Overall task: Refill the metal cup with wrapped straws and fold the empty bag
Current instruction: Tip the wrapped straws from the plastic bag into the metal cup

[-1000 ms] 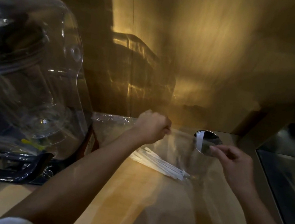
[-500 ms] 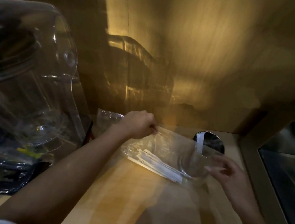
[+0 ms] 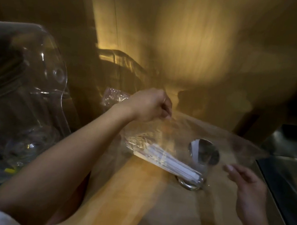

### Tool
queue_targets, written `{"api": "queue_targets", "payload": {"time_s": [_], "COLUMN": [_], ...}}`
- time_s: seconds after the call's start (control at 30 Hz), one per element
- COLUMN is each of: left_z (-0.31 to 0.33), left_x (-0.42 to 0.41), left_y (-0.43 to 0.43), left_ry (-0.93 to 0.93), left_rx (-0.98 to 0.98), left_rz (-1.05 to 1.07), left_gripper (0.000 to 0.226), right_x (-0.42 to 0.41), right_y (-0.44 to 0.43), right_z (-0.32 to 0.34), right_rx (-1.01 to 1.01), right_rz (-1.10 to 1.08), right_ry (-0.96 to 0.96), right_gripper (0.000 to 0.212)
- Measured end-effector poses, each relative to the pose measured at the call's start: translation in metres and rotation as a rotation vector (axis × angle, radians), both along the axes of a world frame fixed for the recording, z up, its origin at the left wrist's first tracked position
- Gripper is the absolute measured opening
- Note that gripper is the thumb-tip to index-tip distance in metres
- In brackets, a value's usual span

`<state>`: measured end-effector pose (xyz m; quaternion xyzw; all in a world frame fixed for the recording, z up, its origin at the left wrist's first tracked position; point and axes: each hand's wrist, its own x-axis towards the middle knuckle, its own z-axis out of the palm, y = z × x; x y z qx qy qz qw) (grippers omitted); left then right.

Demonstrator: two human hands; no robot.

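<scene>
Lifted leftward, the left hand (image 3: 150, 104) pinches the bag (image 3: 175, 135); straws (image 3: 171, 162) slant toward the cup (image 3: 204, 153), nearer the open right hand (image 3: 247, 189).

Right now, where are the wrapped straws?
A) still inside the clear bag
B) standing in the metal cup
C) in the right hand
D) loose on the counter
A: the white straws lie bunched inside the clear bag, which the left hand pinches up beside the cup.
</scene>
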<state>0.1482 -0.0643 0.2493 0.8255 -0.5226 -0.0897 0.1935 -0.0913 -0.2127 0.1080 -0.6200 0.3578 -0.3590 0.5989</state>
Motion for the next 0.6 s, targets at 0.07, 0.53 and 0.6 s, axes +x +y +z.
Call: {"api": "queue_targets", "payload": {"time_s": [0.07, 0.53, 0.6], "left_z": [0.017, 0.066, 0.068], "left_x": [-0.005, -0.050, -0.057], "left_y": [-0.010, -0.105, -0.117], "left_ry": [0.036, 0.189, 0.210], "left_rx": [-0.051, -0.284, -0.302], "left_rz": [-0.049, -0.380, -0.415], "left_gripper": [0.008, 0.005, 0.006], "right_x": [-0.011, -0.095, -0.104], "right_y": [-0.007, -0.032, -0.034], "right_z": [0.017, 0.096, 0.104], "right_rx": [-0.062, -0.258, -0.314], "right_rz": [-0.053, -0.426, -0.460], "right_ry": [-0.008, -0.179, -0.201], "right_gripper": [0.012, 0.012, 0.015]}}
